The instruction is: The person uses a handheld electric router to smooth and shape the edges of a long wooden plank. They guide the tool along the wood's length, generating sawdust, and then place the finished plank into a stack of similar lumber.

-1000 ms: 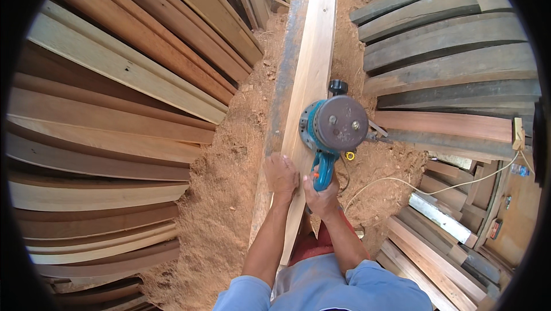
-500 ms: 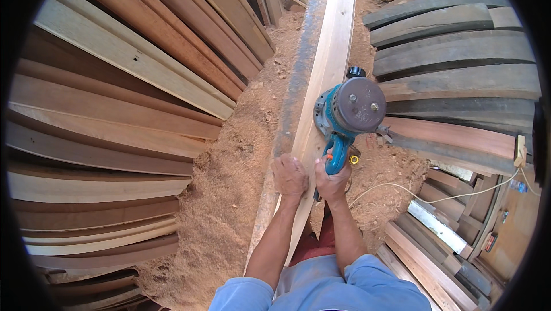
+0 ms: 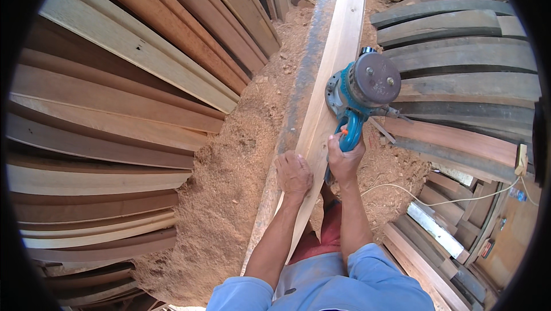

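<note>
Ahead of router point(image 3: 376, 78), open board point(image 3: 344, 30), long edges point(image 3: 361, 18)

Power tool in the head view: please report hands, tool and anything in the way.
Right hand gripping power tool by its teal handle. Left hand on pale board's left edge. Tool on board. Pale cord's visible part lies right of board.

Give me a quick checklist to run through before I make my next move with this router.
1. Right hand closed on the router by its handle: ok.
2. Left hand at the plank, behind the router: ok.
3. Visible cord off the plank, to its right: ok.
4. Floor free of sawdust: not ok, thickly covered.
5. Bit sound: cannot tell, hidden.
6. Motor off: cannot tell.
</note>
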{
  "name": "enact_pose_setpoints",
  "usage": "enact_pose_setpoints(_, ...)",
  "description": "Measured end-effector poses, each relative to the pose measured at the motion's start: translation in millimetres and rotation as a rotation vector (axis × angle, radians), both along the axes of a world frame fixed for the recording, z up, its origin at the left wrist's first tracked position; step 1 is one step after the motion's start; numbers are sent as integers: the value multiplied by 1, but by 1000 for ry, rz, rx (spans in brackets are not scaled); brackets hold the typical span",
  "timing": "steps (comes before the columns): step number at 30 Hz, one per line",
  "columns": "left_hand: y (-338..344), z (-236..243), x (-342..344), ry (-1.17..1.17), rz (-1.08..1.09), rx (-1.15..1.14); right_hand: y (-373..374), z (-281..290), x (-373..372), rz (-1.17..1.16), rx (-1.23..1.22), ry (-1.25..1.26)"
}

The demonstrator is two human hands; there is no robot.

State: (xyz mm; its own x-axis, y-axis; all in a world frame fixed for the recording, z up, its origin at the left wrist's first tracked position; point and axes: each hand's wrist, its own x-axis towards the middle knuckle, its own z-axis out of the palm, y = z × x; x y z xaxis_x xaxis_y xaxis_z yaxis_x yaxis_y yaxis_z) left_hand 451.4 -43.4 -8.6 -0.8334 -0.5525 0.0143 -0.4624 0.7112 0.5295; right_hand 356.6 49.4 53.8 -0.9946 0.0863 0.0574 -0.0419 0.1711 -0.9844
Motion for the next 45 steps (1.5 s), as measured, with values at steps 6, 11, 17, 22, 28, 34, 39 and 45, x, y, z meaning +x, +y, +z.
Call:
enact_pose_setpoints(6, 0, 4, -2, -51, -8, 0, -1, -3, -49, -30, 91, 123)
enact_pose_setpoints(11, -1, 6, -3, -94, 6, 27, 2, -18, -140, -33, 93, 80)
enact_pose_setpoints(17, -1, 4, -4, -116, 13, 46, 3, -30, -274, -60, 184, 220)
enact_pose_setpoints(22, -3, 1, 0, -91, 14, 62, -3, -17, -319, -36, -71, 58)
enact_pose_setpoints(28, -2, 1, -2, -156, 12, 93, 10, -15, -270, -58, 7, -12)
enact_pose_setpoints(34, -1, -2, -2, -138, 7, 63, 20, -2, -111, 0, 203, -56)
enact_pose_setpoints(39, -14, 2, 26, -48, -44, 134, 25, 18, 52, 66, 164, -73)
enact_pose_setpoints(45, -1, 10, 129, -112, 5, 133, 32, 25, 192, 108, 76, -136)
